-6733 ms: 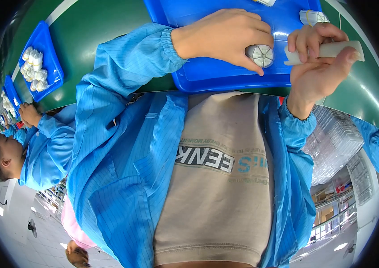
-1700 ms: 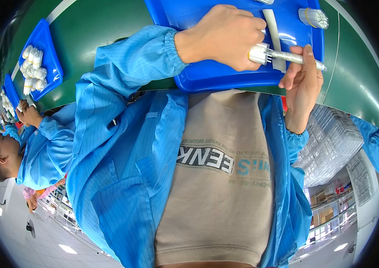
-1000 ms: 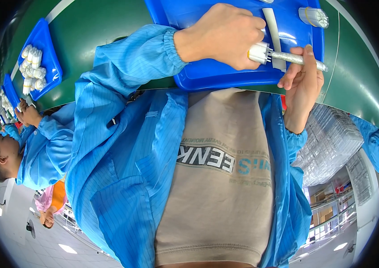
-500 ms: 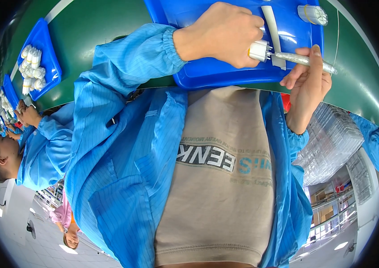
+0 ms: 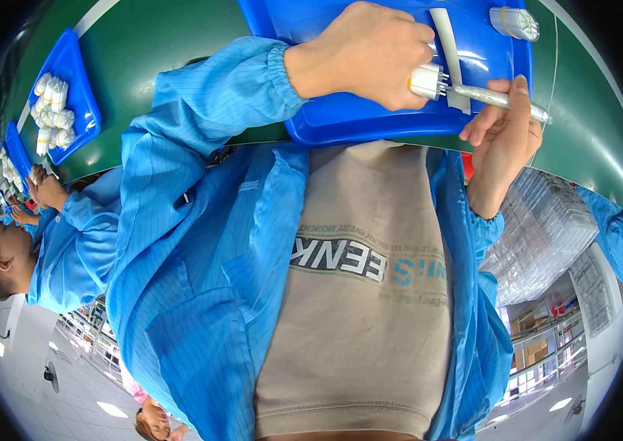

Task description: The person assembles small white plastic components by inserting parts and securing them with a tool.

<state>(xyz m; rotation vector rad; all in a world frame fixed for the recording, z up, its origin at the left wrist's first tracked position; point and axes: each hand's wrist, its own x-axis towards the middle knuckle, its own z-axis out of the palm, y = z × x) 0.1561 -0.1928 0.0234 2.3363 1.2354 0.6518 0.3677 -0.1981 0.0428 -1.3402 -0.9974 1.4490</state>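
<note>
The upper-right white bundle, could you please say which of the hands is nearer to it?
Right: the right hand is below the white bundle in the picture; the left hand is farther off, to its left.

Head view, taken through the left of two wide fisheye lenses worn side by side on the person's head. The lens faced steeply downward at close range. The wearer's own shirt (image 5: 355, 323) and open jacket (image 5: 186, 316) filled the middle and lower field, while the hands (image 5: 370, 59) and the table (image 5: 186, 33) lay toward the upper edge. Straight edges curved near the dark rim; the wide field also included a co-worker (image 5: 69, 242) at far left.
</note>
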